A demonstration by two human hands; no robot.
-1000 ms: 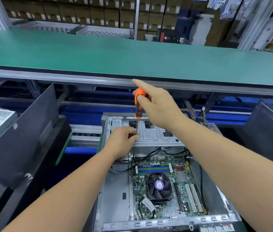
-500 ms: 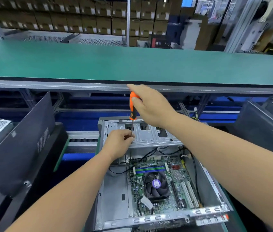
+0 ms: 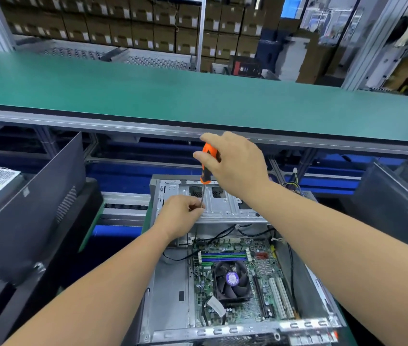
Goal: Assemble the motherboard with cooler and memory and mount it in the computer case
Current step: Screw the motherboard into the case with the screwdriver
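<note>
Little differs from a moment ago: my right hand (image 3: 237, 166) still grips the orange screwdriver (image 3: 207, 168) upright by its handle, and my left hand (image 3: 181, 216) still pinches its thin steel shaft low down, over the drive bay (image 3: 225, 203) of stamped, perforated sheet metal. The open gray case (image 3: 170, 290) lies flat below. Inside it sits the green motherboard (image 3: 262, 270), with its round black cooler (image 3: 231, 279), blue and green memory slots (image 3: 224, 257) and 2 white card slots. A long green surface (image 3: 198, 96) runs behind.
</note>
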